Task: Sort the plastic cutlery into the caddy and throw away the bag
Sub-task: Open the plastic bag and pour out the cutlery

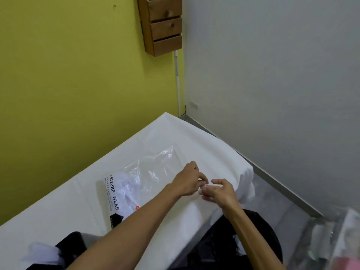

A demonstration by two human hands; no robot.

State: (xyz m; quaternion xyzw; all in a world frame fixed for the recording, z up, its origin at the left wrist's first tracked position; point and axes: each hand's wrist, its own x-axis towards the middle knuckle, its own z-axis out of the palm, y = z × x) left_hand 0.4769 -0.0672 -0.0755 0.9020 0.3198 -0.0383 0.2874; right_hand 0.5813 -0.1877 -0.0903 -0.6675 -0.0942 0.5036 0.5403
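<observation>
A clear plastic bag [148, 178] printed "LEISURE WEAR" lies flat on the white-covered table [58, 207], with white pieces dimly visible inside. My left hand [188, 181] and my right hand [221, 190] meet at the bag's near right corner. The fingertips of both hands pinch a thin pale edge there, which looks like the bag's film. At the bottom left stands a black caddy [71, 247] with blurred white plastic cutlery [41, 252] beside or in it; I cannot tell which.
A black bin bag [220, 248] gapes below the table's near edge, under my right forearm. Clear plastic-wrapped items [331, 240] sit on the floor at the right. A wooden wall rack [161, 24] hangs on the yellow-green wall above the table's far corner.
</observation>
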